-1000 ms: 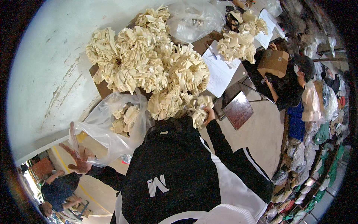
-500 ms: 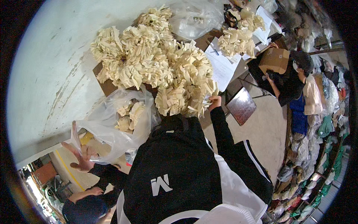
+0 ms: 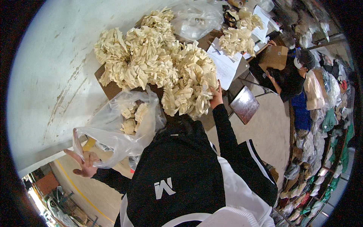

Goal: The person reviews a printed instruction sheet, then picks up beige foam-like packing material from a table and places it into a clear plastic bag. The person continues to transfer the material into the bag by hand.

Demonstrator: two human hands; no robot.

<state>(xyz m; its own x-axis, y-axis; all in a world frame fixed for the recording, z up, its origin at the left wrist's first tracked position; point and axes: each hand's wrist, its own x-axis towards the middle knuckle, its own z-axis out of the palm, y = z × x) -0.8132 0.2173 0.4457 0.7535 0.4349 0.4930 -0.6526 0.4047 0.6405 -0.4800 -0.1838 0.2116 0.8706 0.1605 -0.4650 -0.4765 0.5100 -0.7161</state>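
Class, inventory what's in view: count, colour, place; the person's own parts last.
Large heap: one, cream, centre
Small heap: one, cream, upper right
Front bag: one, clear, left of centre
Loose pieces: several, cream, inside front bag
Back bag: one, clear, top centre
Paper sheets: at least two, white, upper right
Pen: one, dark, on sheet
Work surface: one, brown, beneath large heap
Pale surface: one, whitish, left
Square panel: one, dark, right of centre
Co-worker: one, dark clothes, right
Cardboard box: one, brown, by co-worker
Wrapped goods: many, mixed colours, far right
Jacket: one, black and white, bottom
Left hand: one, bare, at front bag's mouth
Right hand: one, bare, at large heap
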